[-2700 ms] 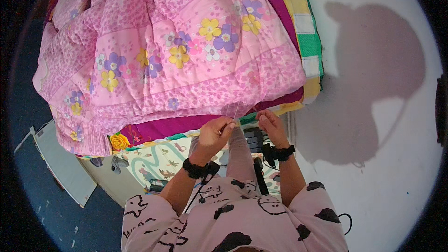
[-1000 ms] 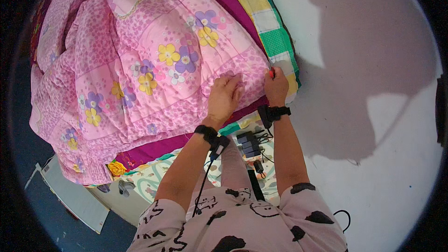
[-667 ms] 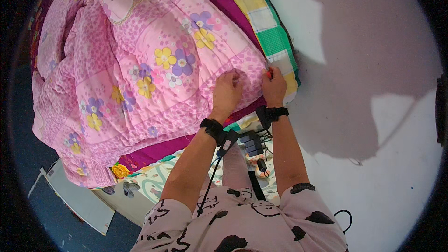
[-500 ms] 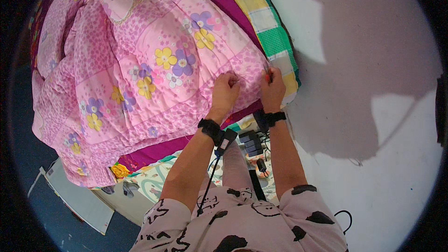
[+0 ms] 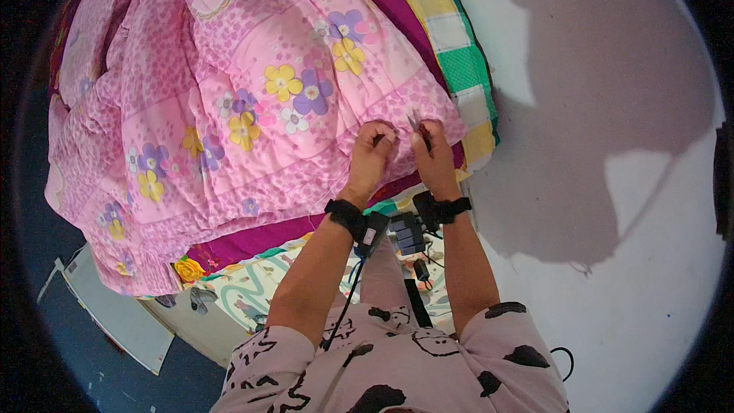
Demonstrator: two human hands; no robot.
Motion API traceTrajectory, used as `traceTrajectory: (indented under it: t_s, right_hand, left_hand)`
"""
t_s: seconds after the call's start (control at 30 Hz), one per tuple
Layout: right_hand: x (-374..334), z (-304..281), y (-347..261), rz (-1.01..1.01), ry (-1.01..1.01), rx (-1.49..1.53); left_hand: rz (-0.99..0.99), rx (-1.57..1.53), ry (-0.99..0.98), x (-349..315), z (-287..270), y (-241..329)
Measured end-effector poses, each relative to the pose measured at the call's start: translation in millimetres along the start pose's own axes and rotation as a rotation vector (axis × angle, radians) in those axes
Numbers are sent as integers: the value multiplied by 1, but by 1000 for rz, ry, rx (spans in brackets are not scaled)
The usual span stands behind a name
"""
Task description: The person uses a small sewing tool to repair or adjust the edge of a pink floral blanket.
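Observation:
A pink padded quilt (image 5: 222, 53) with yellow and purple flowers spreads over the bed. Near its lower right corner, my left hand (image 5: 370, 154) has thumb and fingers pinched together just over the fabric; anything between them is too small to make out. Close beside it on the right, my right hand (image 5: 434, 157) is closed around a pair of small scissors (image 5: 414, 121). Their pointed metal blades stick up past the fingers over the quilt, while the handles are mostly hidden in the grip.
Under the quilt lie a purple cloth (image 5: 241, 251) and a green, yellow and white checked cloth (image 5: 466, 69). A white wall (image 5: 550, 321) rises at the right with a shadow on it. Black devices (image 5: 407, 231) with cables lie between my forearms. A whitish panel (image 5: 115, 310) stands at lower left.
My right hand has moved left from the quilt's edge toward my left hand, bringing the scissors over the fabric. The quilt's corner now reaches further right, and my left hand stays pinched.

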State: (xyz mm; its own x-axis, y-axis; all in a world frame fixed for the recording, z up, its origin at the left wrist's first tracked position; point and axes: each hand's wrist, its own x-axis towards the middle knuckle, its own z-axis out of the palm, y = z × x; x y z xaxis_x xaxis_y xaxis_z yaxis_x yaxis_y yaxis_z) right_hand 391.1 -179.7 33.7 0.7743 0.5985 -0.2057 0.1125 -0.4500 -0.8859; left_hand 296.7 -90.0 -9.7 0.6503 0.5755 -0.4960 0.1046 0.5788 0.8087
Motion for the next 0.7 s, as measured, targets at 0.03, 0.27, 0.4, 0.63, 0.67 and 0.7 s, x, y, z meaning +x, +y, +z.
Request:
traceTrajectory:
  t_s: [0.03, 0.27, 0.4, 0.63, 0.67, 0.7]
  right_hand:
    - [-1, -2, -6, 2, -22, -118]
    - [2, -9, -16, -152, -107, -579]
    - [4, -8, -12, -213, -129, -605]
    - [5, -1, -17, -190, -145, -642]
    - [5, -1, -17, -171, -136, -639]
    - [5, 0, -17, -171, -137, -638]
  left_hand:
    - [1, -3, 3, 0, -2, -2]
    - [-124, -287, -52, 5, -6, 1]
    - [-170, -312, -39, 3, -4, 8]
    - [-178, -282, -34, 2, -6, 7]
    - [-168, -266, -41, 3, -6, 7]
    - [-158, -251, -46, 3, -7, 7]
